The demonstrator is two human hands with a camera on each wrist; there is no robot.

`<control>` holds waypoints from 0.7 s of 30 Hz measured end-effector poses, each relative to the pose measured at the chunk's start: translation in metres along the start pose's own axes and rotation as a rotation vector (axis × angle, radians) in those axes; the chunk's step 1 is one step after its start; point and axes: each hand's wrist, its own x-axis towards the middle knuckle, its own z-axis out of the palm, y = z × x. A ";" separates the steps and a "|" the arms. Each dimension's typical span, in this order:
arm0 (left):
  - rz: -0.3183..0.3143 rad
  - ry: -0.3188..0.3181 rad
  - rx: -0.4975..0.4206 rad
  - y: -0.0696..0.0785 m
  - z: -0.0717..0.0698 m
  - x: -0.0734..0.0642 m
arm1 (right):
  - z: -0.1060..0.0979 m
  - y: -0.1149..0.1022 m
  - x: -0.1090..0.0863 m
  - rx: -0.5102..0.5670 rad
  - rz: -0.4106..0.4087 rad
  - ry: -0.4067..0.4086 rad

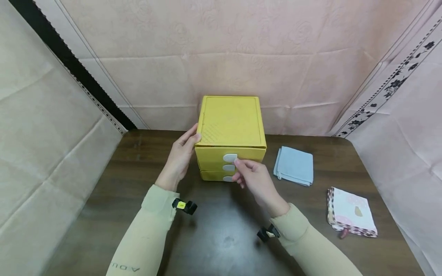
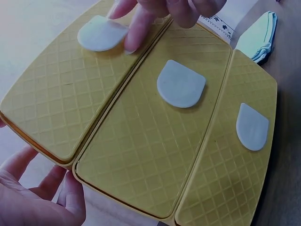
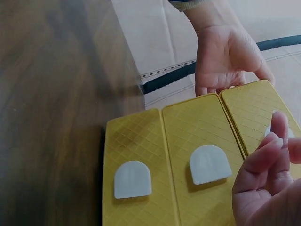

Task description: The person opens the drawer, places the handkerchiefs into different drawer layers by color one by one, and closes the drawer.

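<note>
A yellow drawer box (image 1: pixel 232 122) with three stacked drawers stands at the back of the table. Each drawer front has a white rounded handle, such as the middle one (image 2: pixel 181 84). My left hand (image 1: pixel 181 157) rests against the box's left side, its fingers extended along the wall. At the front, my right hand (image 1: pixel 255 181) pinches the edge of the top drawer's handle (image 2: pixel 101 34) with thumb and finger. A thin dark gap shows between the box's top and the upper drawer front. What the drawers contain is hidden.
A folded light-blue cloth (image 1: pixel 294 165) lies right of the box. Nearer the right edge is a folded white patterned cloth (image 1: pixel 353 209) with a checked border. Draped pale fabric (image 1: pixel 224 50) hangs behind the brown table (image 1: pixel 221 237) and along both sides.
</note>
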 end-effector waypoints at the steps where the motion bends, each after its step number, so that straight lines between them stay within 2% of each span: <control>1: 0.004 -0.002 0.000 0.000 0.000 0.000 | 0.000 -0.002 0.002 -0.001 0.000 0.004; 7: 0.023 -0.011 -0.008 0.002 0.001 0.002 | 0.000 -0.014 0.008 -0.029 0.019 0.016; 11: 0.014 -0.005 -0.007 0.002 0.001 0.002 | 0.000 -0.020 0.007 -0.033 0.039 0.020; 21: 0.002 -0.002 0.000 0.000 -0.001 0.001 | 0.003 -0.018 0.013 -0.018 0.028 0.031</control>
